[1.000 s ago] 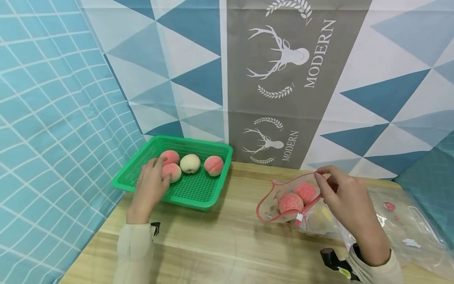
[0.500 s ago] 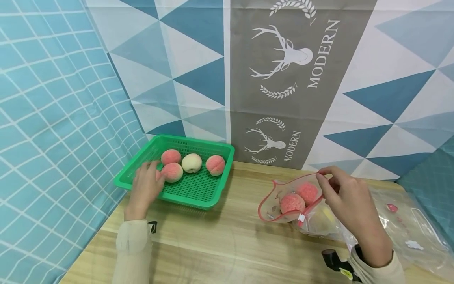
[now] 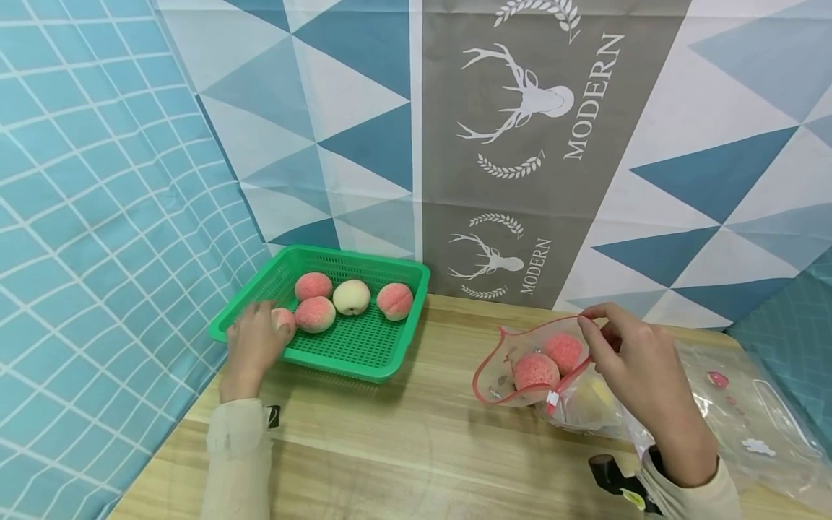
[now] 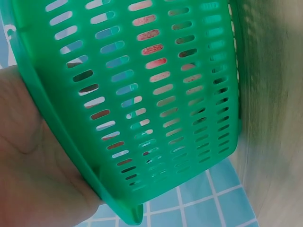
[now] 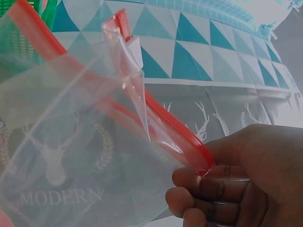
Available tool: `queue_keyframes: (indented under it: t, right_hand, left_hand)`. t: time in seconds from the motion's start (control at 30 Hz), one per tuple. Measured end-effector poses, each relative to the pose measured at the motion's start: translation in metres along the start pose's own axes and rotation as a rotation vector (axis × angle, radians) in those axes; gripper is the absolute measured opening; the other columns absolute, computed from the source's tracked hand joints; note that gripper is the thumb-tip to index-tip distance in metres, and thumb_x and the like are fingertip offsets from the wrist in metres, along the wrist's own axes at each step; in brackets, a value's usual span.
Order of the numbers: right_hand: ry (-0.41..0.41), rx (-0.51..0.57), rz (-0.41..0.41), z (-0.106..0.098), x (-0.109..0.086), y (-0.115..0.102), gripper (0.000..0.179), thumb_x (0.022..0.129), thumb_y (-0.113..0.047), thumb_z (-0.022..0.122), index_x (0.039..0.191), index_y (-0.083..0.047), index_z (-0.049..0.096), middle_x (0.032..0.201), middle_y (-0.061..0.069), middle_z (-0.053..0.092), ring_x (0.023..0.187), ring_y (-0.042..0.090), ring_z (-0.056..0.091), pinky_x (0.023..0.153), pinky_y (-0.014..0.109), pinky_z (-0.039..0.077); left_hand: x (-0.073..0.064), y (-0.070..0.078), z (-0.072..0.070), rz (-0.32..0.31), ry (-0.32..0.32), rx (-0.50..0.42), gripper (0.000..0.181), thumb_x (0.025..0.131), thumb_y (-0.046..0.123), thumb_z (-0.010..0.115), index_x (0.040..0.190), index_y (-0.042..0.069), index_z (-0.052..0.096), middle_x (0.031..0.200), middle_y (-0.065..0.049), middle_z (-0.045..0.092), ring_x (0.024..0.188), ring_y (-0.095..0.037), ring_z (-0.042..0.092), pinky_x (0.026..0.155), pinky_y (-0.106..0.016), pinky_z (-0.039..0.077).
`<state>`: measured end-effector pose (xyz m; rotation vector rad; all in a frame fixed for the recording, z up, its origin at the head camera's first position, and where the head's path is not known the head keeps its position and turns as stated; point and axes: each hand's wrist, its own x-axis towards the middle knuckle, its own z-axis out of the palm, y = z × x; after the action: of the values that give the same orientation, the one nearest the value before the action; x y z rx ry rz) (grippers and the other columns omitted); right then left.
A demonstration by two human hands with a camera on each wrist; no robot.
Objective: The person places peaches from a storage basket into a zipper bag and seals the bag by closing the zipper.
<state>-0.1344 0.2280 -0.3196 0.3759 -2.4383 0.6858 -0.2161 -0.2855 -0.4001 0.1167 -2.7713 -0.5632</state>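
Over the last second the left hand (image 3: 255, 341) shifts away from the two neighbouring pink fuzzy round peaches to the near left side of the green perforated plastic basket (image 3: 338, 366), uncovering them, and a pale pink round peach (image 3: 283, 320) now shows at its fingers. Fingers and thumb curve about that peach, seemingly grasping it (how firmly, I cannot tell; in the left wrist view the basket hides the fingertips), so the work there appears to centre on this one fruit, not yet lifted clear. The right hand (image 3: 633, 361) is unchanged: it pinches the red edge of the clear plastic zip bag (image 3: 495, 375), whose mouth gapes around two deep-pink round peaches (image 3: 536, 371) inside, on the wooden table (image 3: 416, 448).
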Motion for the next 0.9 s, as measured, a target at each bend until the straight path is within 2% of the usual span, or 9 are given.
queue_keyframes:
  t: [0.17,0.37,0.47,0.53,0.57,0.63,0.77,0.83,0.9]
  right_hand:
    - [-0.006,0.003,0.006,-0.0004,0.0001,-0.0003,0.011,0.097,-0.014,0.064,0.102,-0.006,0.069,0.055,-0.009,0.050,0.044,0.004,0.040,0.044,0.026,0.033]
    - [-0.024,0.008,0.018,-0.0012,-0.0003,-0.0005,0.013,0.098,-0.015,0.063,0.105,-0.006,0.068,0.056,-0.008,0.051,0.045,0.004,0.041,0.043,0.026,0.033]
    - [-0.028,0.005,0.018,-0.0008,-0.0004,-0.0011,0.014,0.098,-0.016,0.063,0.106,-0.006,0.068,0.055,-0.009,0.051,0.045,0.003,0.043,0.042,0.026,0.034]
    - [-0.030,0.005,0.017,-0.0005,-0.0002,-0.0013,0.014,0.099,-0.016,0.062,0.106,-0.006,0.068,0.055,-0.009,0.051,0.045,0.002,0.044,0.042,0.026,0.034]
    - [-0.031,0.005,0.016,-0.0005,0.0000,-0.0012,0.014,0.099,-0.016,0.062,0.106,-0.006,0.068,0.055,-0.009,0.051,0.045,0.002,0.044,0.042,0.026,0.034]
    - [-0.030,0.003,0.012,-0.0002,0.0003,-0.0010,0.014,0.099,-0.016,0.063,0.106,-0.006,0.068,0.055,-0.009,0.050,0.045,0.002,0.044,0.042,0.026,0.034]
    - [-0.040,0.006,0.022,0.0000,-0.0004,-0.0007,0.015,0.099,-0.017,0.063,0.107,-0.007,0.068,0.056,-0.009,0.051,0.045,0.001,0.045,0.042,0.026,0.035]
    - [-0.046,0.004,0.030,0.0005,-0.0008,-0.0012,0.016,0.099,-0.018,0.063,0.108,-0.007,0.068,0.056,-0.009,0.051,0.045,0.002,0.045,0.042,0.026,0.035]
    - [-0.052,0.002,0.034,0.0014,-0.0006,-0.0022,0.016,0.099,-0.018,0.063,0.108,-0.007,0.068,0.056,-0.009,0.051,0.045,0.002,0.045,0.042,0.026,0.035]
  left_hand:
    - [0.0017,0.0001,-0.0013,-0.016,-0.065,0.036,0.045,0.096,0.025,0.059,0.128,-0.006,0.056,0.121,-0.032,0.059,0.110,-0.053,0.054,0.082,-0.065,0.036]
    - [0.0010,-0.0012,-0.0020,-0.021,-0.061,0.062,0.045,0.092,0.021,0.061,0.125,-0.009,0.059,0.115,-0.034,0.062,0.101,-0.058,0.055,0.077,-0.059,0.037]
    - [0.0000,-0.0016,-0.0026,-0.027,-0.047,0.060,0.030,0.088,0.018,0.063,0.103,-0.008,0.064,0.098,-0.031,0.062,0.089,-0.050,0.055,0.069,-0.052,0.035]
    - [-0.0008,-0.0014,-0.0033,-0.030,-0.043,0.057,0.020,0.086,0.017,0.064,0.086,-0.003,0.061,0.087,-0.024,0.057,0.082,-0.041,0.051,0.066,-0.047,0.031]
    - [-0.0012,-0.0012,-0.0037,-0.035,-0.049,0.051,0.019,0.086,0.017,0.064,0.084,-0.001,0.060,0.087,-0.022,0.055,0.083,-0.039,0.050,0.066,-0.046,0.030]
    - [-0.0015,-0.0009,-0.0043,-0.047,-0.069,0.047,0.021,0.085,0.018,0.063,0.088,-0.002,0.061,0.092,-0.023,0.055,0.087,-0.040,0.049,0.068,-0.048,0.032]
    - [-0.0013,0.0006,-0.0055,-0.082,-0.155,0.046,0.043,0.087,0.021,0.060,0.118,-0.009,0.056,0.110,-0.032,0.059,0.099,-0.048,0.055,0.079,-0.057,0.035]
    - [-0.0008,0.0007,-0.0063,-0.101,-0.198,0.053,0.045,0.087,0.021,0.058,0.120,-0.009,0.051,0.106,-0.032,0.060,0.095,-0.048,0.057,0.081,-0.058,0.034]
    - [-0.0005,0.0003,-0.0069,-0.114,-0.225,0.066,0.043,0.087,0.022,0.058,0.115,-0.008,0.050,0.099,-0.030,0.061,0.090,-0.047,0.057,0.080,-0.058,0.033]
